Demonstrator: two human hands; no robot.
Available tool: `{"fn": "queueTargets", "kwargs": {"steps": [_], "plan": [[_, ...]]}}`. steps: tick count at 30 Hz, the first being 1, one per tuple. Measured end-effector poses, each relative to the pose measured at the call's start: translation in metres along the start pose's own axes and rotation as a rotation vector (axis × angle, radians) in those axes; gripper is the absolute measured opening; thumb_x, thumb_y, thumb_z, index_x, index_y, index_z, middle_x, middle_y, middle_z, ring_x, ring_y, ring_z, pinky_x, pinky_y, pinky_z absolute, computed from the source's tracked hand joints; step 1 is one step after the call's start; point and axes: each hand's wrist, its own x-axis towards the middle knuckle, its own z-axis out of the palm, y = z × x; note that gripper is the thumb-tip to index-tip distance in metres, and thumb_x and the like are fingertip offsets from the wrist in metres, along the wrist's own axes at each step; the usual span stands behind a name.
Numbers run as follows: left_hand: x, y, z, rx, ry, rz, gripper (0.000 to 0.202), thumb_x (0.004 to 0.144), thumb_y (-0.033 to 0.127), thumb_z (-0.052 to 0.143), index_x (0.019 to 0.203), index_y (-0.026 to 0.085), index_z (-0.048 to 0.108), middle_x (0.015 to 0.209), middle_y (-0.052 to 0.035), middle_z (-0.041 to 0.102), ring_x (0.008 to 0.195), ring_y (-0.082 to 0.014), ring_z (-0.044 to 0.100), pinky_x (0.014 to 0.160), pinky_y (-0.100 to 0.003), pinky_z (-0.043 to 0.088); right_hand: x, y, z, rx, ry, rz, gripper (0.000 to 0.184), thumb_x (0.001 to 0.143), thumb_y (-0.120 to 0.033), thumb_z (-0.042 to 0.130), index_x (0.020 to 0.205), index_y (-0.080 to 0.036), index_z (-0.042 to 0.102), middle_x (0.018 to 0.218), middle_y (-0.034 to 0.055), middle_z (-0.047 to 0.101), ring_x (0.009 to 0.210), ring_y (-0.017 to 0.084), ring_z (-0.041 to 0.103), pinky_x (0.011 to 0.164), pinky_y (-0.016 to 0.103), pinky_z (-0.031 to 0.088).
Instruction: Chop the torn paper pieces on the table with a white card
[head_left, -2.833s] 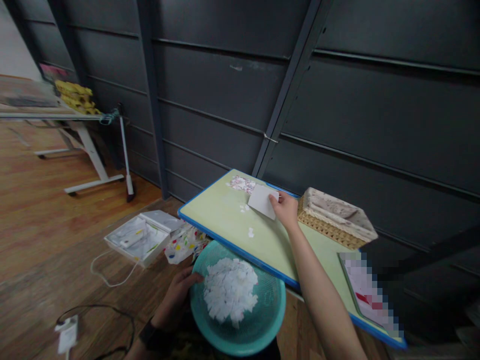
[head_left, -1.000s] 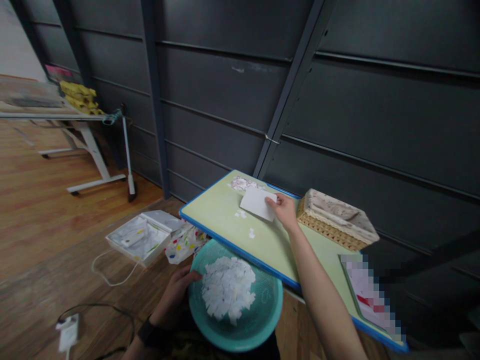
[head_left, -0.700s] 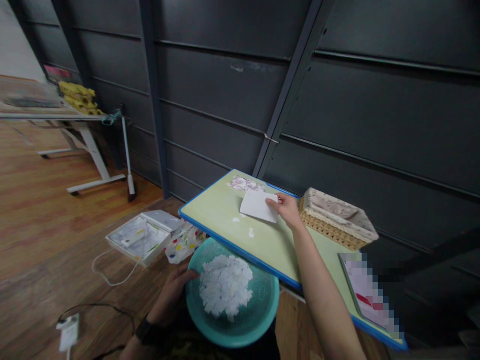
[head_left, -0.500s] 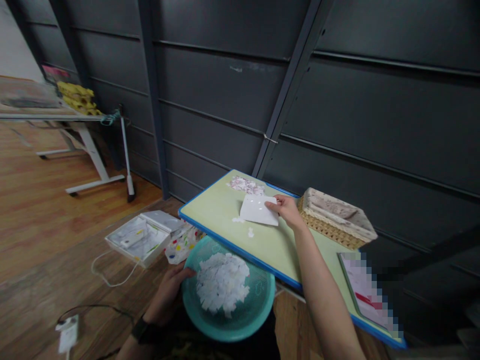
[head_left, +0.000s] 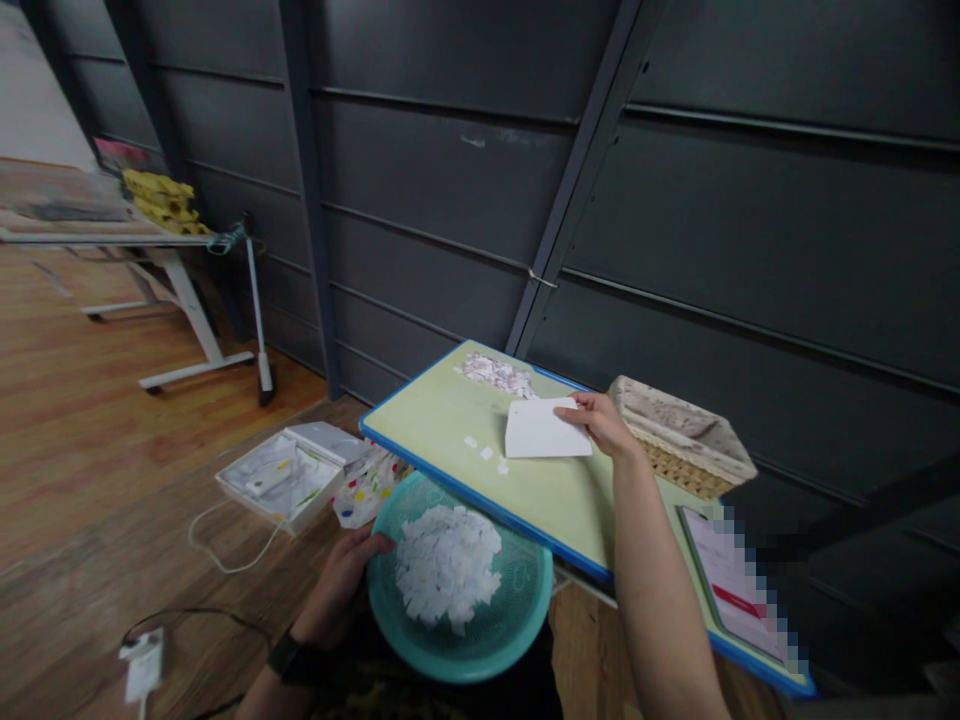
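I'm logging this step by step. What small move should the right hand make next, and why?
Probably sweep the white card toward the near edge of the table: the right hand holds it just beside a few loose paper scraps, and the left hand holds the teal basin of scraps below that edge.

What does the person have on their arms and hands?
No gloves or rings show on the left hand or the right hand, and both forearms are bare, without sleeves. A dark band, like a watch strap, circles the left wrist.
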Motion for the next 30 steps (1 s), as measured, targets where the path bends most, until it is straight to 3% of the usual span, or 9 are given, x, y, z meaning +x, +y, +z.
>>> {"fn": "queueTargets", "kwargs": {"steps": [7, 12, 19, 24, 30], "plan": [[0.0, 0.003, 0.004, 0.0, 0.015, 0.003, 0.029, 0.064, 0.007, 0.063, 0.091, 0.013, 0.071, 0.06, -0.0032, 0.076, 0.047, -0.0185, 0.067, 0.048, -0.027, 0.054, -0.001, -0.001, 0.003, -0.041, -0.073, 0.033, 0.033, 0.05, -0.038, 0.08, 0.067, -0.015, 0.063, 0.055, -0.0004, 0.06, 0.045, 0.011, 0.049, 0.043, 0.023, 0.029], [-0.003, 0.008, 0.007, 0.012, 0.03, -0.007, 0.028, 0.064, 0.005, 0.063, 0.09, 0.013, 0.072, 0.058, -0.0021, 0.075, 0.047, -0.0177, 0.066, 0.047, -0.026, 0.053, 0.0, -0.001, 0.005, 0.062, -0.029, 0.057, 0.034, 0.047, -0.036, 0.081, 0.067, -0.015, 0.063, 0.061, 0.0019, 0.064, 0.049, 0.013, 0.054, 0.046, 0.024, 0.036], [-0.008, 0.008, 0.01, 0.03, 0.04, -0.006, 0.03, 0.065, 0.011, 0.063, 0.093, 0.013, 0.072, 0.059, -0.0028, 0.075, 0.043, -0.0162, 0.063, 0.043, -0.025, 0.049, 0.004, 0.004, 0.004, 0.029, -0.017, 0.061, 0.032, 0.047, -0.034, 0.08, 0.067, -0.013, 0.064, 0.059, 0.0021, 0.063, 0.048, 0.012, 0.053, 0.045, 0.023, 0.034], [-0.006, 0.004, 0.008, -0.009, 0.015, -0.009, 0.027, 0.06, 0.011, 0.067, 0.086, 0.012, 0.073, 0.058, -0.0026, 0.074, 0.043, -0.016, 0.062, 0.046, -0.026, 0.05, 0.004, 0.006, 0.003, -0.009, 0.007, 0.054, 0.033, 0.048, -0.036, 0.079, 0.066, -0.013, 0.063, 0.057, 0.0019, 0.062, 0.047, 0.011, 0.051, 0.044, 0.022, 0.032], [-0.004, 0.0, 0.008, -0.005, 0.016, -0.007, 0.025, 0.06, 0.015, 0.069, 0.085, 0.013, 0.073, 0.062, -0.0028, 0.075, 0.045, -0.0157, 0.061, 0.046, -0.026, 0.046, -0.002, -0.001, 0.011, -0.067, -0.123, 0.074, 0.033, 0.051, -0.038, 0.078, 0.069, -0.013, 0.065, 0.058, 0.0018, 0.063, 0.047, 0.011, 0.051, 0.043, 0.021, 0.032]]}}
